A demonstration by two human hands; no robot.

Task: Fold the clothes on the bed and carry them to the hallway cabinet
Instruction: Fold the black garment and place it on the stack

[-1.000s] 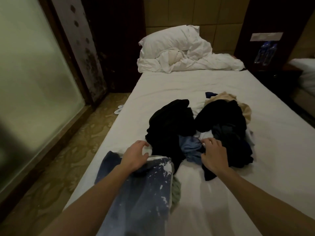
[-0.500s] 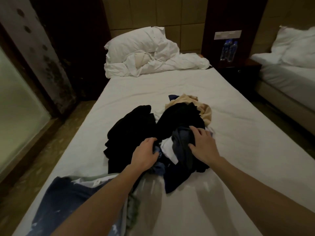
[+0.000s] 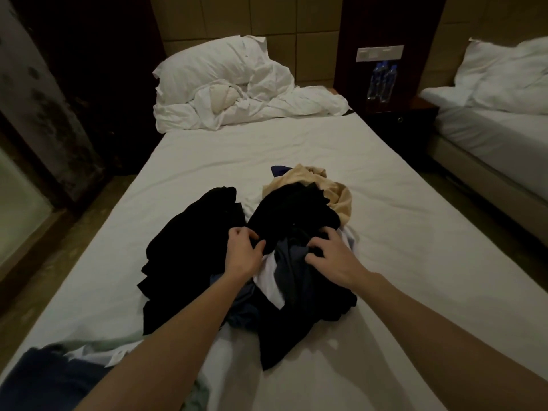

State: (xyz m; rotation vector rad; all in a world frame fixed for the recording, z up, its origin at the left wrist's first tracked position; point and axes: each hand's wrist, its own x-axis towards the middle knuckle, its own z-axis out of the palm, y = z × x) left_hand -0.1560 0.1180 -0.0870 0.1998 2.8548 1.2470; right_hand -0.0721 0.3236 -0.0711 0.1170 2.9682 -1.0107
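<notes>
1. White, wrinkled sheet covered the bed (image 3: 207, 161).
2. Mid-bed lay the clothes heap (image 3: 267, 250), soft crumpled dark fabric.
3. On the heap, left hand (image 3: 241, 253) pinched black cloth; right hand (image 3: 332, 256) gripped grey folds with curled fingers.

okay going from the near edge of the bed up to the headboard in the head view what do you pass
dark blue garment → left hand and right hand in the dark clothes pile → beige garment → bare white sheet → crumpled duvet → pillow

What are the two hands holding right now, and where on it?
Left hand pinches a fold of the black garment at its near edge; right hand grips bunched dark cloth atop the clothes pile.
</notes>
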